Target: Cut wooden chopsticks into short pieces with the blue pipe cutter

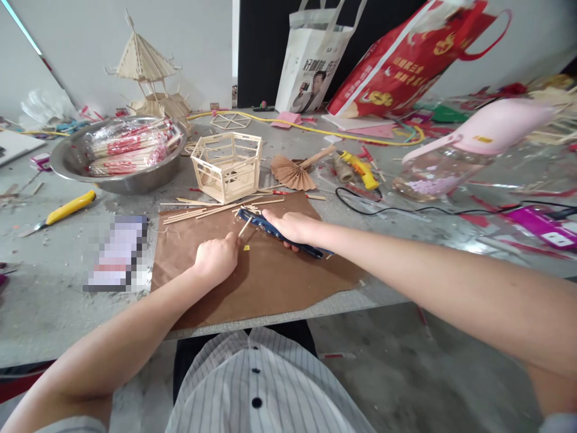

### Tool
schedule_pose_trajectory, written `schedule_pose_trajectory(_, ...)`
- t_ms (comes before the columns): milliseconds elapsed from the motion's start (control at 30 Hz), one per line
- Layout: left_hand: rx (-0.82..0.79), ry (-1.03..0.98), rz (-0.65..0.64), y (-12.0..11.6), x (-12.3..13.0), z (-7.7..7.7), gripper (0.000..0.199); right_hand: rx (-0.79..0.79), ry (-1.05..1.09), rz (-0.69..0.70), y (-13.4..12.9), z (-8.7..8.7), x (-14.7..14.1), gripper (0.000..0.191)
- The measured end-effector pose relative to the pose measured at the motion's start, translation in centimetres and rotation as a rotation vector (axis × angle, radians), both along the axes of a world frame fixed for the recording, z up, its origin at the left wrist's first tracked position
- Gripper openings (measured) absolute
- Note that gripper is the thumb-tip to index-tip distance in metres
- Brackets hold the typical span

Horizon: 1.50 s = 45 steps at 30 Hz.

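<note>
My left hand [217,258] is closed on a short thin wooden stick [245,227] that points up toward the tool in my other hand. The stick's far end meets the head of a dark blue plier-like cutter [261,222]; whether the blades touch it is too small to tell. My right hand [293,228] wraps round the cutter's handles from above. Both hands are over a brown sheet [207,300]. Several loose wooden sticks [193,213] lie along its far edge. Just behind them stands a six-sided wooden stick frame [228,168]. A tiny yellow scrap [246,248] lies between my hands.
A steel bowl [121,183] of wrapped sticks stands at the left, before a stick pagoda [146,66]. Nearby are a yellow utility knife [70,207] and a phone [118,249]. To the right are a paper fan [295,171], yellow glue gun [360,169] and pink-lidded bottle [446,171].
</note>
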State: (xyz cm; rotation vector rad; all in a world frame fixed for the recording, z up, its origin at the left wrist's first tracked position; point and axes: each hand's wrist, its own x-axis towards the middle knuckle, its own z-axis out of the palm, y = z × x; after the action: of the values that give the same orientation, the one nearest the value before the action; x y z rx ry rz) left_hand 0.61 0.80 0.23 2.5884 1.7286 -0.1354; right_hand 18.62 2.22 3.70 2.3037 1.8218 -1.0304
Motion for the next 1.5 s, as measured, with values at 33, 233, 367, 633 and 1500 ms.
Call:
schedule_pose_trajectory(33, -0.005, -0.001, 0.003, 0.0, 0.0, 0.0, 0.041, 0.001, -0.01, 0.002, 0.0, 0.0, 0.0, 0.084)
schedule_pose_trajectory(233, -0.03, 0.02, 0.01, -0.1, 0.2, 0.3, 0.042, 0.01, -0.056, 0.012, 0.0, 0.0, -0.2, 0.086)
schedule_pose_trajectory(367, -0.03, 0.029, 0.0, -0.2, 0.1, 0.3, 0.041, 0.01, -0.071, 0.003, -0.1, 0.2, -0.4, 0.087)
schedule_pose_trajectory(633, -0.034, 0.037, -0.012, -0.1, 0.1, 0.2, 0.04, 0.021, -0.098, 0.009, 0.1, -0.3, -0.3, 0.089)
schedule_pose_trajectory(1500, -0.028, -0.092, 0.028, 0.3, -0.2, 0.0, 0.039, -0.062, 0.299, -0.143, 0.2, -1.4, 1.3, 0.08)
